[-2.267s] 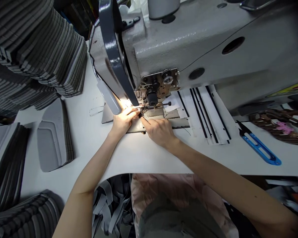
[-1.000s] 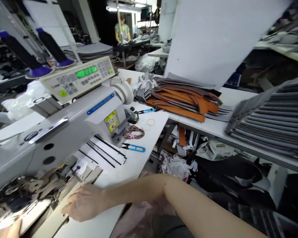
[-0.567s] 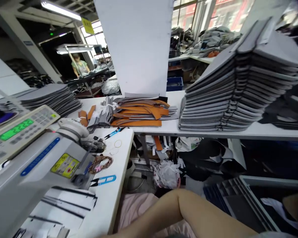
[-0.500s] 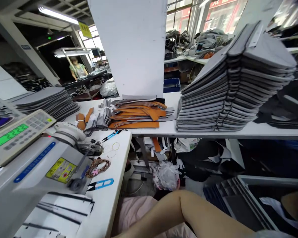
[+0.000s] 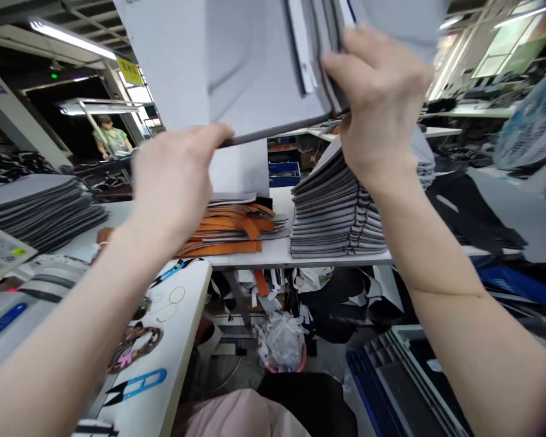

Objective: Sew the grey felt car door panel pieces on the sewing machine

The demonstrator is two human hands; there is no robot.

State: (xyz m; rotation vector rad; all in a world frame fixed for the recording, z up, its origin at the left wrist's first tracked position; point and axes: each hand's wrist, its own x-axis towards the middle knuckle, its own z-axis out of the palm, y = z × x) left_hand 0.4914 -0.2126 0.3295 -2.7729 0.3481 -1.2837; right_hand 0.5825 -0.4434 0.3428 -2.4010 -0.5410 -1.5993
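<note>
Up in front of me a bundle of light grey panels with dark edges [image 5: 255, 67] hangs in the air, slightly blurred and cut off by the top of the view. My left hand [image 5: 177, 170] is closed on its lower left edge, thumb along the front. Gripping the thick, layered middle of the panels is my right hand [image 5: 382, 91], its fingers partly hidden. Behind and below my right forearm, a tall stack of similar grey panels [image 5: 327, 212] stands on the white table [image 5: 273, 260].
Orange and grey strips [image 5: 232, 247] lie left of the stack. A sewing machine [image 5: 36, 309] stands at left, with blue thread snips [image 5: 141, 383] on its table. Below are a bag of white scraps [image 5: 282, 340] and crates [image 5: 391, 376]. A fan [image 5: 532, 121] is at right.
Both hands have come into view, holding grey panels up in the air. The stack on the table is lower than before. My view has shifted to the right.
</note>
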